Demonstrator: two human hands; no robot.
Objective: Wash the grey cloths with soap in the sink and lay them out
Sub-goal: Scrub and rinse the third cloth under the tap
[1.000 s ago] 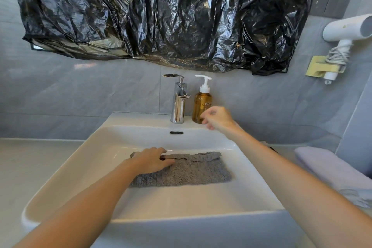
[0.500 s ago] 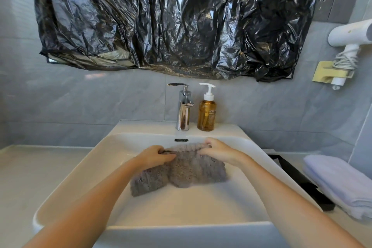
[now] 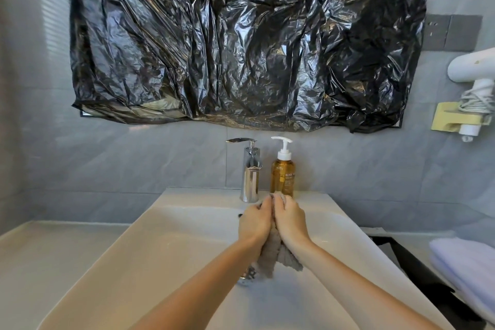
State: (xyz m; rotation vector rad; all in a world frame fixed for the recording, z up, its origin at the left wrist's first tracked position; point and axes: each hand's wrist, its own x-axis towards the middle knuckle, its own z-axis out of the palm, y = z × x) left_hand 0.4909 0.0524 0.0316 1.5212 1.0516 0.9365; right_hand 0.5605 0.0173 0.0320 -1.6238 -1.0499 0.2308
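Over the white sink [image 3: 171,254], my left hand [image 3: 254,222] and my right hand [image 3: 290,218] are pressed together, both gripping a bunched grey cloth [image 3: 276,257]. The cloth is lifted off the basin floor and its lower end hangs down between my wrists. An amber soap pump bottle [image 3: 283,174] stands on the sink's back ledge just behind my hands, beside the chrome tap [image 3: 250,171]. Part of the drain [image 3: 246,277] shows under the cloth.
A black plastic sheet [image 3: 241,40] covers the wall above the sink. A pale folded towel [image 3: 466,268] lies on the counter at right, next to a black object [image 3: 417,265]. A white hair dryer [image 3: 474,72] hangs at the far right. Grey counter [image 3: 40,262] extends left.
My right hand came down from the soap bottle to the cloth. Both hands gathered the flat cloth, bunched it and lifted it off the basin toward the tap.
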